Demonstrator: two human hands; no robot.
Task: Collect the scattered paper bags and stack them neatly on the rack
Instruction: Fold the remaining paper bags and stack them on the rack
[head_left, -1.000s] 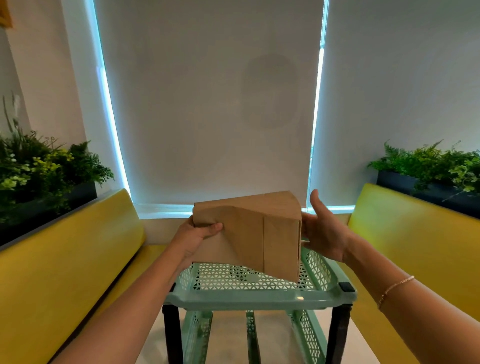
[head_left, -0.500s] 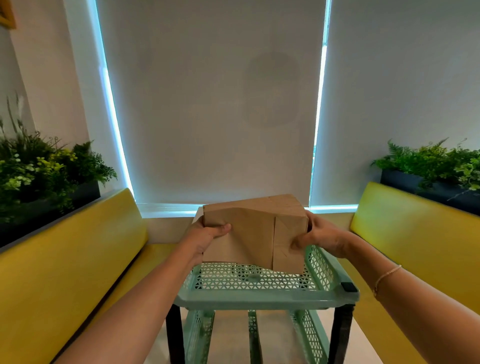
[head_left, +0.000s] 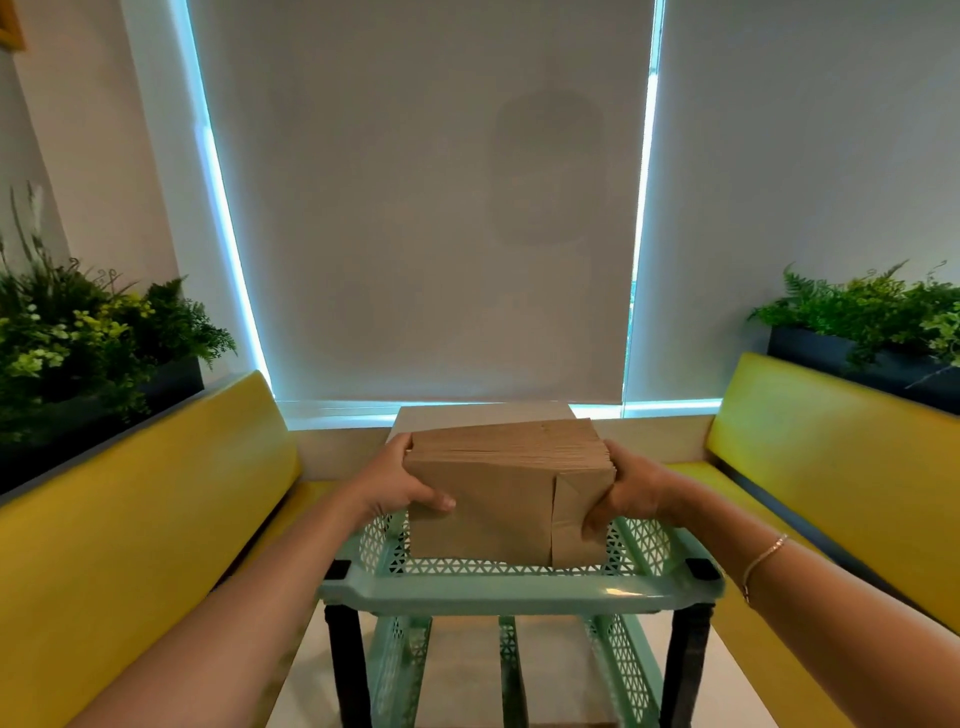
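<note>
Lowering bundle of brown paper bags (head_left: 506, 486) (gripped at both ends, left hand (head_left: 400, 480), right hand (head_left: 626, 491)) into mint rack's top tray (head_left: 519, 590); next, probably settling flat, then letting go.

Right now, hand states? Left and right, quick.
Left hand: closed on the stack of paper bags, left end.
Right hand: closed on the same stack, right end.

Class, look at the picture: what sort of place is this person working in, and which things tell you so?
Probably a café or restaurant booth: yellow padded benches line both sides, planters of greenery sit behind them, and a stack of paper bags goes onto a green rack.
</note>
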